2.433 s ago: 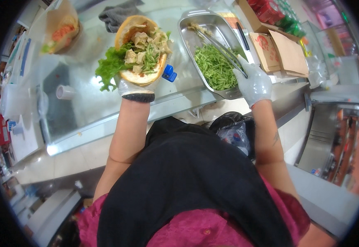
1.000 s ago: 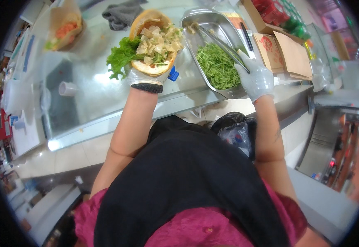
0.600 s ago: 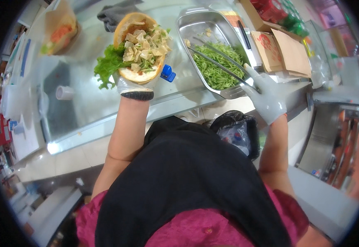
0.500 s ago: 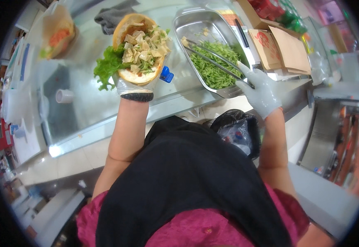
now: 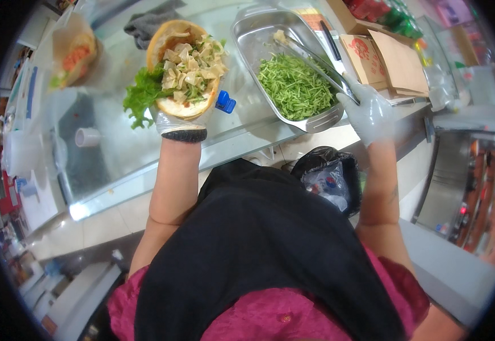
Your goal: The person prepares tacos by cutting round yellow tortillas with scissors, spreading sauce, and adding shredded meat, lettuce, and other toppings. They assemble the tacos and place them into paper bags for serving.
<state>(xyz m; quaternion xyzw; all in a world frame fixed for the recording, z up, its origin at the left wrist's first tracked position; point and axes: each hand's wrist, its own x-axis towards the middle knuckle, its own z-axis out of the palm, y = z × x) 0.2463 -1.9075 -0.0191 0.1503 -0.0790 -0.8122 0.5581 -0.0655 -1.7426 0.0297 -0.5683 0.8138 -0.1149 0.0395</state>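
In my gloved left hand (image 5: 180, 126) rests an opened round bun (image 5: 195, 108), its cut side up. Green lettuce (image 5: 144, 94) hangs out at its left, and pale chopped pieces mixed with green bits fill it. The bun hides most of my fingers. My gloved right hand (image 5: 370, 113) is closed around metal tongs (image 5: 318, 63), whose tips are over the far part of a steel tray (image 5: 250, 35). Shredded green vegetable (image 5: 295, 85), like cucumber, is heaped in the near part of that tray. A small pale lump (image 5: 280, 37) shows at the tong tips.
A filled bun in a paper bag (image 5: 77, 57) stands at far left. A grey cloth (image 5: 145, 25), a white cup-like piece (image 5: 88, 137) and a blue plastic piece (image 5: 225, 102) are on the counter. Paper bags (image 5: 398, 62) lie right of the tray; a lined bin (image 5: 327, 179) stands below.
My right hand and the tongs have shifted rightward, and the tong tips have moved from the tray's left side toward its far middle. My left hand still holds the bun, slightly farther left.
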